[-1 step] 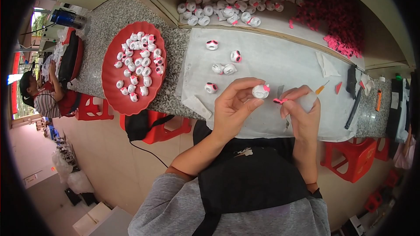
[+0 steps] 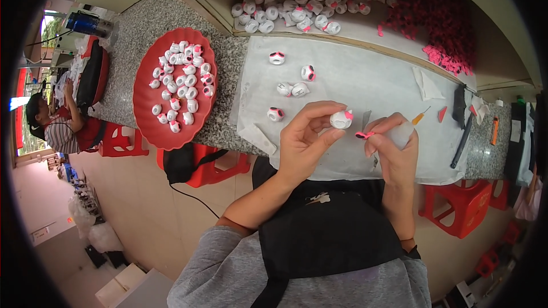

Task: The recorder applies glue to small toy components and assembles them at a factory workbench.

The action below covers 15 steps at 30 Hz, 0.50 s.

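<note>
Beyond the left hand (image 2: 308, 137) and right hand (image 2: 393, 145), the middle of the white paper sheet (image 2: 365, 77) gives open passage, hemmed by loose white figurine heads (image 2: 299, 89) at left, the shelf lip (image 2: 365, 44) at far side, and an orange-handled needle tool (image 2: 419, 118) at right.

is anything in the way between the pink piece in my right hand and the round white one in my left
Nothing visible: between the pink piece in your right hand and the round white one in your left hand, there's only open space above the pale sheet.
</note>
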{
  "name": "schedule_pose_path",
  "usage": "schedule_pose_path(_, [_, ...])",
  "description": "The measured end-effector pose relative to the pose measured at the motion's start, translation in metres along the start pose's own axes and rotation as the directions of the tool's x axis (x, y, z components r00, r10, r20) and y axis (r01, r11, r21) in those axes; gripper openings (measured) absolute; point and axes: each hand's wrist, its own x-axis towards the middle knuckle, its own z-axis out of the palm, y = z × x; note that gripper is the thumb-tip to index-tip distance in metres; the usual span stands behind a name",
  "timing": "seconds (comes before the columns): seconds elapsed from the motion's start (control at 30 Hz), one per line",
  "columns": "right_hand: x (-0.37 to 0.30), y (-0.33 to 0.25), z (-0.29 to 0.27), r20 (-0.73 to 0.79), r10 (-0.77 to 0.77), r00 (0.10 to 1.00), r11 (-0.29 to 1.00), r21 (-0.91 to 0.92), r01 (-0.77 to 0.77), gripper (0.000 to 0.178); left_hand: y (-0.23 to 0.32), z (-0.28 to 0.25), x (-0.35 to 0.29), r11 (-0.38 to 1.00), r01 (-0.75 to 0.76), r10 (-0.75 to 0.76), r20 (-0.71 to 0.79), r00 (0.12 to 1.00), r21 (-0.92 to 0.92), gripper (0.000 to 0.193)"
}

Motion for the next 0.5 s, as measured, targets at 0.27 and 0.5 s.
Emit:
schedule_pose_path(0.27, [0.000, -0.006, 0.009, 0.095, 0.042, 0.995, 0.999, 0.000, -0.043, 0.009, 0.005, -0.003, 0.001, 0.911, -0.207, 0.172, 0.128, 0.977, 0.358, 0.027])
schedule_pose_path(0.5, [0.002, -0.001, 0.007, 0.034, 0.037, 0.999, 0.998, -0.061, -0.035, 0.008, 0.010, -0.001, 0.001, 0.911, -0.152, 0.099, 0.154, 0.983, 0.384, 0.026])
